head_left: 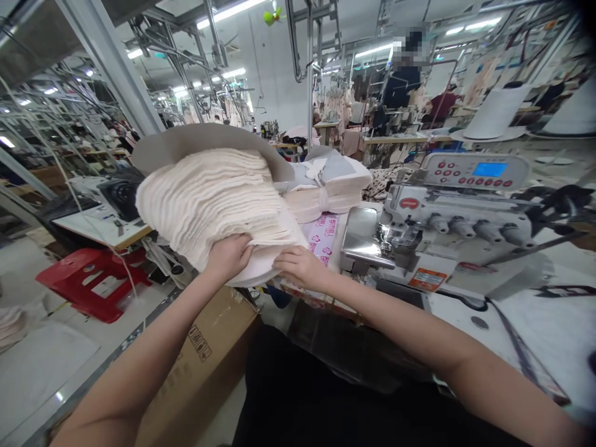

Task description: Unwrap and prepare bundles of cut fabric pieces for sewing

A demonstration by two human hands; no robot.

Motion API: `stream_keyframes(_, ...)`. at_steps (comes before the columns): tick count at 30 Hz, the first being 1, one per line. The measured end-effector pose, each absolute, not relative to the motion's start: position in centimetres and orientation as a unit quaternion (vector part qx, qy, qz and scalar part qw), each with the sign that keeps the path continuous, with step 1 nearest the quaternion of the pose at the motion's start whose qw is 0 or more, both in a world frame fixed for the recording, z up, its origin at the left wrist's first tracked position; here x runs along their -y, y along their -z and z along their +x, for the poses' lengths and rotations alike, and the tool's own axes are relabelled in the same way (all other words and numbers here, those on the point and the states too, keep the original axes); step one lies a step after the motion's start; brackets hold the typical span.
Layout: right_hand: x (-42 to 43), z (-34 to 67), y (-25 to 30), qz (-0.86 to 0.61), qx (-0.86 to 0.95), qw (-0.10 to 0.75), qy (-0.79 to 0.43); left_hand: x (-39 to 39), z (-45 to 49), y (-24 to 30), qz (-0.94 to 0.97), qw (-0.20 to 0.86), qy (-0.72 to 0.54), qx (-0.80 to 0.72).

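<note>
A thick stack of cream cut fabric pieces (209, 192) leans in front of me, its many layers fanned along the near side. My left hand (229, 256) is closed on the lower edges of the stack, thumb and fingers pressed together. Below the fanned layers lies a smoother, paler fabric piece (258, 264). My right hand (300, 266) has its curled fingers on that piece's right edge; its thumb is hidden. A grey curved sheet (200, 139) rests on top of the stack. Behind it sits a tied bundle of cream pieces (339, 180).
An overlock sewing machine (447, 223) with a metal plate (365, 233) stands at the right, thread cones (496, 112) behind it. A cardboard box (209, 354) is below the table edge. A red stool (95, 282) lies left. People work at the back.
</note>
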State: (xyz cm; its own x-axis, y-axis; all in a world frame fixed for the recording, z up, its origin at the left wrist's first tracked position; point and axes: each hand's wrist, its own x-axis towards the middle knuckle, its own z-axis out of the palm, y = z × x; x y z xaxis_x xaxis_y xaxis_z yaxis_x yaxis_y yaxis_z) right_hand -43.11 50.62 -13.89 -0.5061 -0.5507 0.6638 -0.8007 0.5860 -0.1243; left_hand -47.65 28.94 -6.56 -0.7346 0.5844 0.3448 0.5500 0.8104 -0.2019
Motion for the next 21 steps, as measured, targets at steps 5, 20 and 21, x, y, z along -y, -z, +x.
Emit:
stream_keyframes(5, -51.3, -45.5, 14.3, 0.341, 0.883, 0.240, -0.217, -29.4, -47.8, 7.4, -0.309, 0.202, -0.040, 0.929)
stream_keyframes(20, -50.8, -46.2, 14.3, 0.315, 0.882, 0.195, -0.291, -28.8, -45.4, 7.6, -0.367, 0.178, -0.078, 0.910)
stream_keyframes(21, -50.5, -45.9, 13.6, 0.306, 0.886, 0.187, -0.293, -28.9, -45.5, 7.7, -0.369, 0.178, -0.064, 0.910)
